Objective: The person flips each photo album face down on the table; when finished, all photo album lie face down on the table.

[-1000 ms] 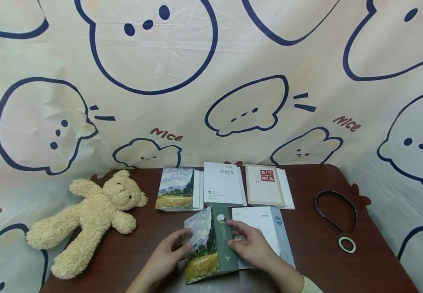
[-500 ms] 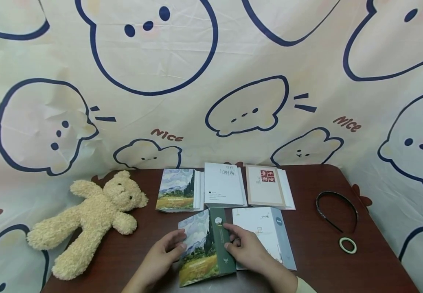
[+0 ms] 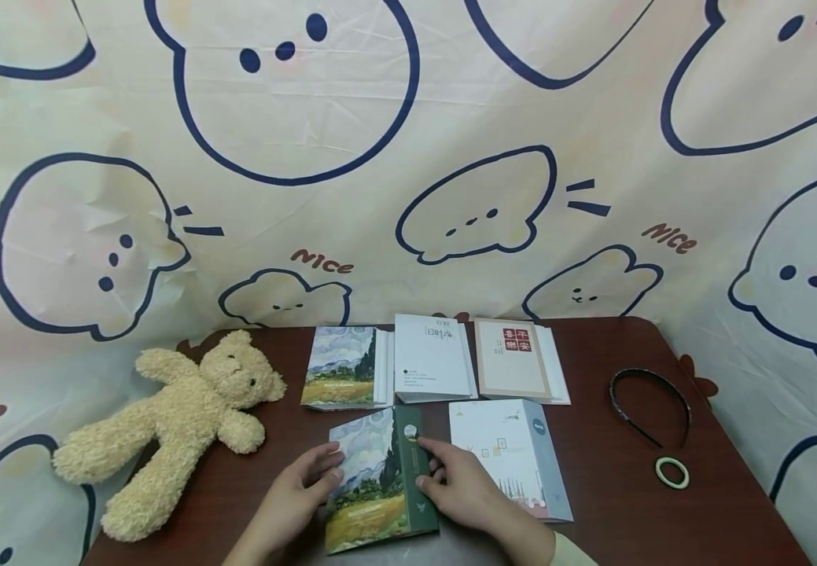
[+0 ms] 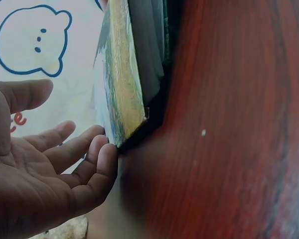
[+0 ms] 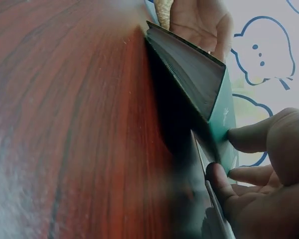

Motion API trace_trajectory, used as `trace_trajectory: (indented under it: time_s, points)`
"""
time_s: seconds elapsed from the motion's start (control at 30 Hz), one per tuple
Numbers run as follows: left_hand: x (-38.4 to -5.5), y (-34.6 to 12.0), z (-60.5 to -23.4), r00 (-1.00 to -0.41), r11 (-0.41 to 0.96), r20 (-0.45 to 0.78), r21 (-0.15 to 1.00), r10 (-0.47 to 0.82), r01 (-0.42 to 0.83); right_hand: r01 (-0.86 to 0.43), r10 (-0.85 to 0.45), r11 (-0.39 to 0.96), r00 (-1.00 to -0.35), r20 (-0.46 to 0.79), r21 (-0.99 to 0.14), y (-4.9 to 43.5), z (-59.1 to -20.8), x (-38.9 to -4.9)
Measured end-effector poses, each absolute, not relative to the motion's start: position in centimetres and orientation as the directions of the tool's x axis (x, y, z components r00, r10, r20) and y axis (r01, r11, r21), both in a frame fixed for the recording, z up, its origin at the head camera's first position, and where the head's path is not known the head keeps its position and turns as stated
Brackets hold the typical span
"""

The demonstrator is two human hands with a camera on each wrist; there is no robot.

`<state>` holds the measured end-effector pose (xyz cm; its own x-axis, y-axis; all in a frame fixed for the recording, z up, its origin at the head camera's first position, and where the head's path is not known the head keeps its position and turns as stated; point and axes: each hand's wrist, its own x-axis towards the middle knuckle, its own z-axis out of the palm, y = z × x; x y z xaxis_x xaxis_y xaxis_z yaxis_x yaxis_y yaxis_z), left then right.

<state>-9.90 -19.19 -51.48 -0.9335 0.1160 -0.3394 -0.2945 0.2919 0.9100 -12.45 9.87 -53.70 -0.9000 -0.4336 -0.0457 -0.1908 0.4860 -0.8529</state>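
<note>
A photo album (image 3: 366, 487) with a painted landscape cover and a green spine lies in front of the person, slightly turned. At its left edge, my left hand (image 3: 299, 489) touches the cover with its fingertips; the left wrist view shows the thumb (image 4: 32, 94) standing off it. My right hand (image 3: 461, 483) holds the green spine (image 5: 222, 119), its thumb on the spine's face and a bent finger at the lower edge. Grey pages show between the covers in the right wrist view. Just right of it, partly behind the right hand, lies a white and blue album (image 3: 503, 440).
Three more albums stand in a row behind: a landscape one (image 3: 340, 365), a white one (image 3: 431, 358) and a beige one (image 3: 514, 358). A teddy bear (image 3: 189, 417) lies left. A headband (image 3: 649, 397) and a pale green ring (image 3: 672, 472) are at right on the table (image 3: 613, 503).
Both hands have moved left with the album, which overlapped the white and blue album before and now lies left of it. More of the white and blue cover shows.
</note>
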Motion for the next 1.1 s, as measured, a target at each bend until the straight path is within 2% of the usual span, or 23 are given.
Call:
trace_trajectory:
  time_s: [0.2, 0.73, 1.1]
  points:
    - [-9.9, -19.6, -51.4, -0.942, 0.303, -0.318, 0.913, 0.108, -0.274, -0.264, -0.456, 0.555, -0.89, -0.023, -0.789, 9.4, -53.6, -12.5]
    - [-10.5, -20.1, -51.1, -0.945, 0.306, -0.304, 0.917, 0.121, -0.256, -0.309, -0.455, 0.656, -0.89, -0.034, -0.689, 8.7, -53.3, -12.4]
    - [-11.8, -20.1, -50.9, -0.933, 0.308, -0.324, 0.913, 0.153, -0.267, -0.316, -0.44, 0.667, -0.898, -0.015, -0.674, 8.2, -53.3, -12.1]
